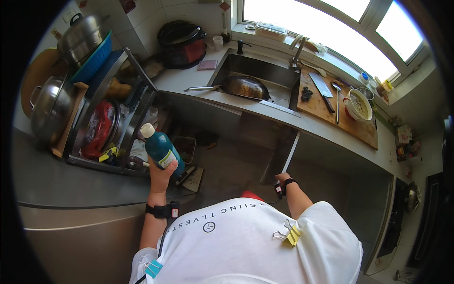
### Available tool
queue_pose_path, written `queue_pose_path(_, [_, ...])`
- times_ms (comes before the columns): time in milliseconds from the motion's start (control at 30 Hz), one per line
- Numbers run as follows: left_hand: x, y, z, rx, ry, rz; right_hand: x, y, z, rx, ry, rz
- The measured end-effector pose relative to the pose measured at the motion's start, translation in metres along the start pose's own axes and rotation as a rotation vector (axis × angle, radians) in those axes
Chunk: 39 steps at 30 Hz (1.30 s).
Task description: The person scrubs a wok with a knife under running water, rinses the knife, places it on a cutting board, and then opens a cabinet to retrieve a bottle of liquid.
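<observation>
My left hand (pixel 161 176) is wrapped round a teal bottle (pixel 162 146) with a white cap and a pale label, held upright with a slight tilt in front of the rack. The bottle's cap is on. My right hand (pixel 283 179) is closed at the near end of an open cabinet door (pixel 292 151) under the counter; its fingertips are partly hidden behind the door's edge. Above the door, a dark wok (pixel 245 87) rests tilted in the steel sink (pixel 283 92), its handle lying over the sink's left rim.
A wooden cutting board (pixel 314 106) right of the sink carries a cleaver (pixel 322 87), a long spoon (pixel 337 102) and a bowl (pixel 358 106). At left, a metal rack (pixel 75 146) stands loaded with pots and bags. A red-and-black cooker (pixel 182 45) sits in the back corner.
</observation>
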<state>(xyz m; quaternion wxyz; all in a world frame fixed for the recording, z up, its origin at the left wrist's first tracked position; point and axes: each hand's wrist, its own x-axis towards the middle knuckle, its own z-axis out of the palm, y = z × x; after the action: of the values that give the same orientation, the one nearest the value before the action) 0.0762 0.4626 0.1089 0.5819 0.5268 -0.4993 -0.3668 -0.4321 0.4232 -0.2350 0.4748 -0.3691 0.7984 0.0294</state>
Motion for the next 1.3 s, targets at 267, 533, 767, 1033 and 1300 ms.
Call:
queue_pose_path(267, [-0.007,0.016,-0.013,-0.025,0.035,0.032,-0.011,-0.167,0.060,0.048,-0.222,-0.407])
queue_pose_path(533, [-0.005,0.012,-0.021,0.036,0.028,0.085,-0.085,-0.264,0.026,0.084,-0.402,-0.584])
queue_pose_path(767, [0.026,0.005,0.001,0.022,-0.027,0.127,-0.163,-0.321,-0.035,0.223,-0.360,-0.918])
queue_pose_path(1033, [0.110,0.002,0.047,0.223,-0.102,0.131,-0.163,-0.363,-0.097,0.200,-0.416,-1.173])
queue_pose_path(1300, [0.199,-0.014,0.109,0.321,-0.029,0.099,-0.083,-0.393,-0.196,0.272,-0.463,-1.163])
